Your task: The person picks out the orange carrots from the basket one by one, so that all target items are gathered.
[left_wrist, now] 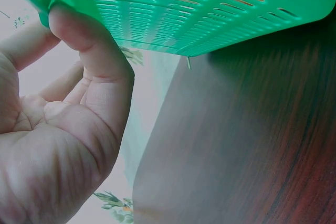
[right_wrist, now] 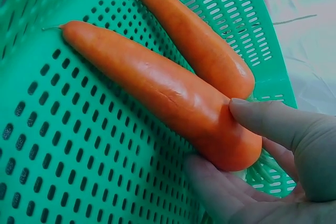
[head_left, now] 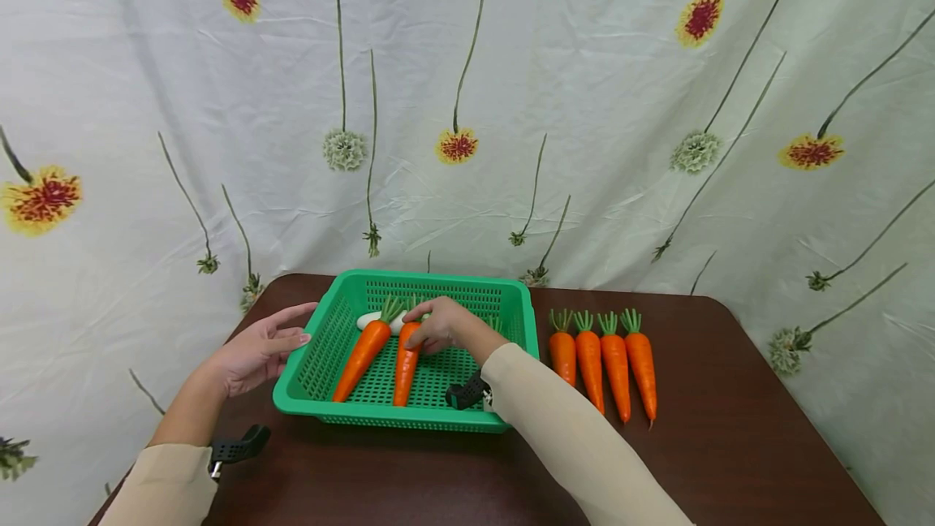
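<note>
My right hand [head_left: 441, 325] is inside the green plastic basket [head_left: 409, 418], holding an orange carrot [head_left: 406, 364] near its leafy top. In the right wrist view, the thumb [right_wrist: 252, 109] lies on the upper side of this carrot and the fingers reach round its far side. A second carrot [head_left: 365, 355] lies to its left, leaves toward the back. At the basket's left rim, my left hand [head_left: 252, 349] grips the edge. The left wrist view shows its thumb [left_wrist: 71, 24] against the rim, with another finger behind.
White, smooth things [head_left: 370, 320] lie at the back of the basket, partly behind the carrots. More green leaves [head_left: 494, 323] show past my right wrist. Several carrots [head_left: 615, 372] stand in a row on the dark wooden table [head_left: 716, 412], right of the basket. A flowered cloth [head_left: 584, 209] hangs behind.
</note>
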A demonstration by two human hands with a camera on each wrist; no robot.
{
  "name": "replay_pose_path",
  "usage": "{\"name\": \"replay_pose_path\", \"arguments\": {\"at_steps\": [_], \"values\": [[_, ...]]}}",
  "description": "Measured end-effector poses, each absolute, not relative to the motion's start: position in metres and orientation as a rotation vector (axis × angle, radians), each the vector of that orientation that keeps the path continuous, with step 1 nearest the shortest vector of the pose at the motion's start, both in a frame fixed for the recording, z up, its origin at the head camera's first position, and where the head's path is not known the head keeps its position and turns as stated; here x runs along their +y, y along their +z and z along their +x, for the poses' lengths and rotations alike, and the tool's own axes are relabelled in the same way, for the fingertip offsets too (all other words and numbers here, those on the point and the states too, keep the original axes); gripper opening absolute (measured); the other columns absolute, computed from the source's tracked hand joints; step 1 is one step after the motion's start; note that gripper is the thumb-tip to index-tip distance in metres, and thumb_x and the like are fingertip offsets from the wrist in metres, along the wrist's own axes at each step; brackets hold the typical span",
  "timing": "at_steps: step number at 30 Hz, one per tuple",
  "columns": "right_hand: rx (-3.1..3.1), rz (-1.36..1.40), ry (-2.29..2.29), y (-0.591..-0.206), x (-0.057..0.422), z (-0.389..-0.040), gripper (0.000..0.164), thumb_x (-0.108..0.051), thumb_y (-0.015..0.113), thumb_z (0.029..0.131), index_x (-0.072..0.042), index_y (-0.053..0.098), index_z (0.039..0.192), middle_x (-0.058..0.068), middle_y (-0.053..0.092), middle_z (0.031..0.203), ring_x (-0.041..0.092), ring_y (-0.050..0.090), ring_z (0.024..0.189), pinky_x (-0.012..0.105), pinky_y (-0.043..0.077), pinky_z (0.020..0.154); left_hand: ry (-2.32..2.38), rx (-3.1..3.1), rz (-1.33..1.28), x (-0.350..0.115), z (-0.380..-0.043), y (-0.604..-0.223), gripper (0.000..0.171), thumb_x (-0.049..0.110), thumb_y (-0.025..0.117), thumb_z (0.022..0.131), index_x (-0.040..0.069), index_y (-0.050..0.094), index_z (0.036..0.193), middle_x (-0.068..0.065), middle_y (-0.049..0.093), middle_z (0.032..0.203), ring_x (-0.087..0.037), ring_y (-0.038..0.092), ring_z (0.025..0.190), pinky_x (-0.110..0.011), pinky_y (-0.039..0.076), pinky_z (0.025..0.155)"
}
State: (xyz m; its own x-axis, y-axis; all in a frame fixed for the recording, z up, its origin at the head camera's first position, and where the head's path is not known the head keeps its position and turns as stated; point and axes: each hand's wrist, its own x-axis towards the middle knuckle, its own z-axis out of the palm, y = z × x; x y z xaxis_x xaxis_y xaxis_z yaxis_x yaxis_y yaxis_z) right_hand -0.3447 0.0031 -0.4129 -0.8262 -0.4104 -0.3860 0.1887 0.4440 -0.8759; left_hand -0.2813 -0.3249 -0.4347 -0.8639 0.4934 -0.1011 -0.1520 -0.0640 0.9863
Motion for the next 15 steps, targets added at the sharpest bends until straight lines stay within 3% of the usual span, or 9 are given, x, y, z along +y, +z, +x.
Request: {"name": "replay_pose_path", "arguments": {"at_steps": [15], "values": [[2.053,-0.178,-1.465,-0.4141,0.0028,-0.3439,0.048,0.01,0.076,0.085,-0.007,0.068,0.13,0.015,0.067,0.11,0.031,0.074,0.091,0.051,0.062,0.091,1.972,1.795,0.361,-0.3241,-0.2806,-0.4337,0.073,0.006,0.047,0.108,0.006,0.0,0.164,-0.002,0.074,0.125,-0.023,0.076,0.104,-0.046,0.062,0.089]]}}
